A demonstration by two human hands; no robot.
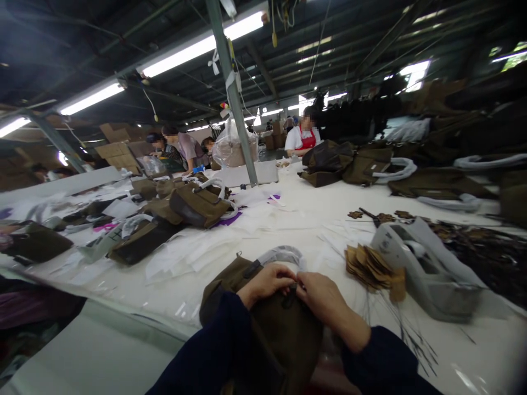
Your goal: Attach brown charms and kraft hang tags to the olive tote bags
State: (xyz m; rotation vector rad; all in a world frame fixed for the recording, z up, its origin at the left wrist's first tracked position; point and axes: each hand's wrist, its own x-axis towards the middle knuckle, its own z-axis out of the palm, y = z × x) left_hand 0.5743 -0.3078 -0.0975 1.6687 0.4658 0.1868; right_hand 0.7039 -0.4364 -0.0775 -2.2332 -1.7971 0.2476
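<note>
Olive-brown cloth covers the bag [298, 329] at the bottom centre of the frame, its one visible handle [284, 253] wrapped in white. Both hands are at its upper part: the left hand [267, 281] and the right hand [325, 299] nearly meet, fingers curled over a small dark fitting, though I cannot tell whether either grips it. The bag's contents are hidden, and its lower end is cut off by the frame.

At right, one grey dispenser [447, 302] holds a pale roll [415, 249]; beside it lies one bunch of brown tags [368, 269], overlapping too much to count. Toward the upper centre, one clear plastic bag [242, 129] encloses something brownish, blurred. More olive bags overlap at left and upper right, too crowded to number.
</note>
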